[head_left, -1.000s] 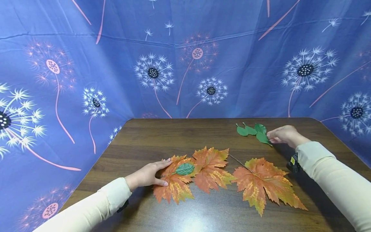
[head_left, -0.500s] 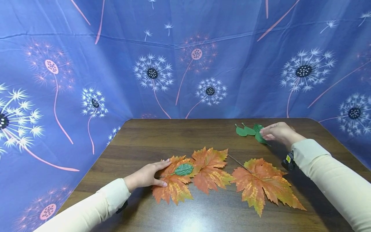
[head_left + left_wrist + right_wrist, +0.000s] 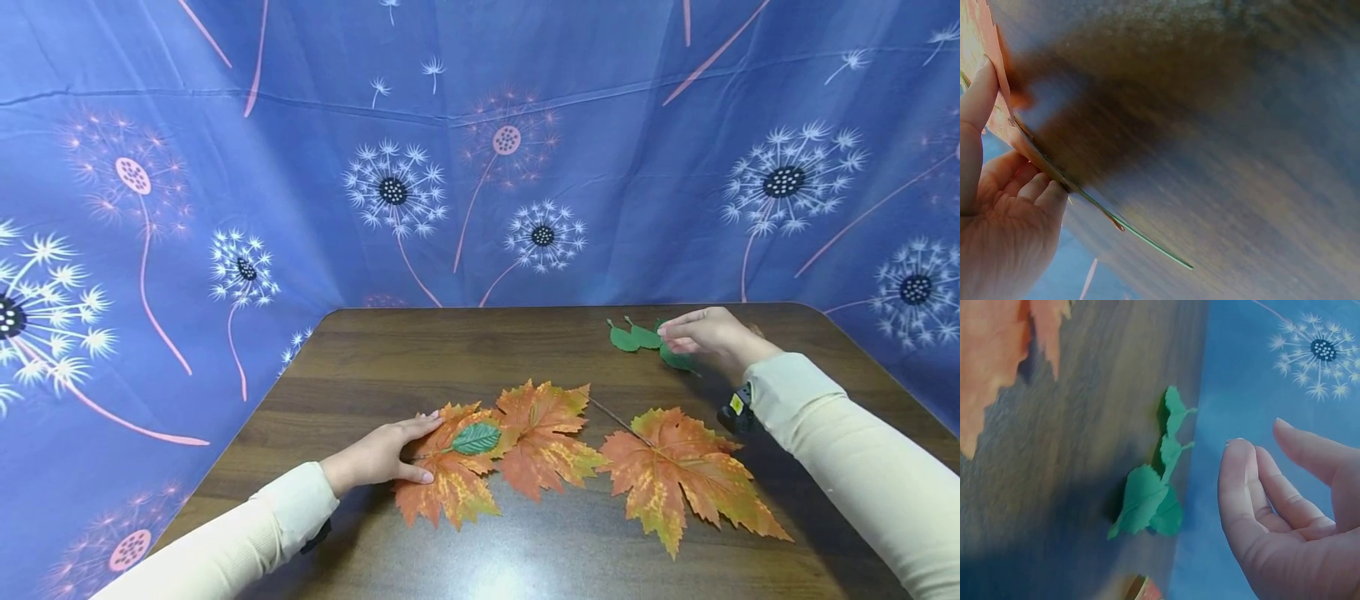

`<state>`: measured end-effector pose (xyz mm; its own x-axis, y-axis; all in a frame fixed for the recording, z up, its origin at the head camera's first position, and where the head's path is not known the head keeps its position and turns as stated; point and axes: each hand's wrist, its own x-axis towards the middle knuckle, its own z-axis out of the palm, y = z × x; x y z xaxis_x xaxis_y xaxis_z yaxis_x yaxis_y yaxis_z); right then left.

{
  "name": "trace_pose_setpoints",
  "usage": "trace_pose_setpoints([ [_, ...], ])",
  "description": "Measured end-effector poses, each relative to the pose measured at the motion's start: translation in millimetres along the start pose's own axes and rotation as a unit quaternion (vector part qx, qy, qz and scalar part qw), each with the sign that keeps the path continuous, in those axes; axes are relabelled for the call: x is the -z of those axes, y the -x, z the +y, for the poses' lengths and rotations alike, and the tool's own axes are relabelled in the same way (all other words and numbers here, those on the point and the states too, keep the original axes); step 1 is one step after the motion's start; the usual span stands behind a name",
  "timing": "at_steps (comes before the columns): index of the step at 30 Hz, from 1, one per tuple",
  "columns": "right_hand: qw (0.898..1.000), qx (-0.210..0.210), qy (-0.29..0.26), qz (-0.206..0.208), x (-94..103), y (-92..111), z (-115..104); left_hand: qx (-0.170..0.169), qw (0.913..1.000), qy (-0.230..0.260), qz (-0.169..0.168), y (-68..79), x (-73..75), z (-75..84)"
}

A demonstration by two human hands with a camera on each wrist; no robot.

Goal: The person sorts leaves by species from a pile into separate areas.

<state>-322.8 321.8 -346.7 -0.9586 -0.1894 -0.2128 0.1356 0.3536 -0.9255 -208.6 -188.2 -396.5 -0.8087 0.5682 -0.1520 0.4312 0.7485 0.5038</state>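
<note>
My left hand [image 3: 382, 454] rests on the leftmost orange maple leaf [image 3: 450, 492], thumb and index finger spread apart, other fingers mostly hidden. A single green leaf [image 3: 476, 438] lies across this maple leaf, just ahead of the fingertips. In the left wrist view, a thin green stem [image 3: 1160, 249] sticks out past the fingers [image 3: 1054, 199]. My right hand [image 3: 712, 333] hovers by several green leaves [image 3: 625, 339] at the table's far right, overlapping some of them in the head view. In the right wrist view its fingers are loosely bent, with nothing between them and the thumb.
A second maple leaf [image 3: 540, 433] overlaps the left one, and a third [image 3: 675, 467] with a brown stem lies to the right. A reddish-brown object [image 3: 1146, 589] shows partly at the right wrist view's bottom edge. Blue dandelion-print cloth [image 3: 637, 208] hangs behind the brown table [image 3: 420, 350].
My right hand has moved left and slightly farther back over the green leaves, covering more of them. My left hand stays on the maple leaf.
</note>
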Motion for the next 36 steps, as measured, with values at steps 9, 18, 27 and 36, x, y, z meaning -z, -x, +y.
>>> trace_pose_setpoints([
  [9, 1.000, 0.010, 0.022, -0.009, -20.8, 4.6, -18.5, 0.001, 1.0000, 0.001, 0.000, 1.0, -1.1, -0.1],
  [18, 0.998, 0.021, 0.050, -0.018, -47.9, 3.5, -37.1, -0.009, 0.9999, -0.006, 0.006, 1.0, -2.9, -0.5],
  [27, 0.997, 0.031, 0.062, -0.022, -69.4, -0.6, -51.8, 0.004, 1.0000, -0.003, 0.003, -0.4, -0.4, -0.4],
  [36, 0.997, 0.052, 0.040, -0.048, -100.5, -8.6, -56.4, 0.006, 1.0000, 0.003, -0.002, 1.2, -0.9, 2.9],
])
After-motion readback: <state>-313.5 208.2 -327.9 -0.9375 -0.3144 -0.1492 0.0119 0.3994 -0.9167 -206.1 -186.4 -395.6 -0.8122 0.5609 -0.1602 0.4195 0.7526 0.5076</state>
